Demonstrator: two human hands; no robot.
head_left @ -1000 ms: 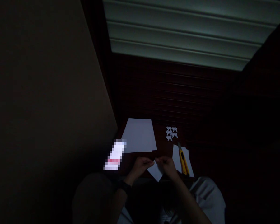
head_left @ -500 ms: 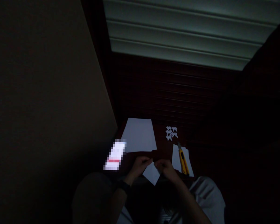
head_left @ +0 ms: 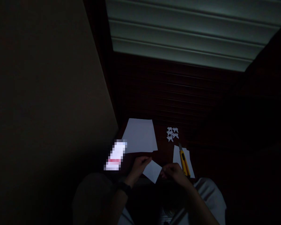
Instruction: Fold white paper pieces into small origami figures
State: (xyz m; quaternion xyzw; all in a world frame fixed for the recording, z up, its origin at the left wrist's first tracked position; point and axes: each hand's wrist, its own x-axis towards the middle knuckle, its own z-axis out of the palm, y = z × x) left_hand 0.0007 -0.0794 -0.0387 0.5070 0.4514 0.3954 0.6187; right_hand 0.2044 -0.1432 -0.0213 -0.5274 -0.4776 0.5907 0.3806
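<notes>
A pale panel with long ridges [head_left: 184, 34] was seen above dark reddish slatted boards [head_left: 175, 89]; a plain, dim brownish wall [head_left: 49, 78] was shown leftward, and a bright, pixelated oblong [head_left: 116, 154] nearby.

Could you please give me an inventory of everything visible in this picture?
Small square paper sheet: one, white, between the hands
Large rectangular paper sheets: count unclear, white, tabletop's far left
Small rectangular paper sheets: count unclear, white, tabletop's right
Slim utility knife: one, yellow and black, on those small sheets
Small folded paper pieces: about six, white, far right
Pixelated bright rectangle: one, white and pink, left
Tabletop: one, dark reddish, beneath
Slatted panel: one, pale grey-green, top
Plain wall: one, dark brownish, left
Left hand: one, holding the square's upper left
Right hand: one, at its right corner
Wristband: one, black, left wrist
Clothed legs: two, greyish, bottom
</notes>
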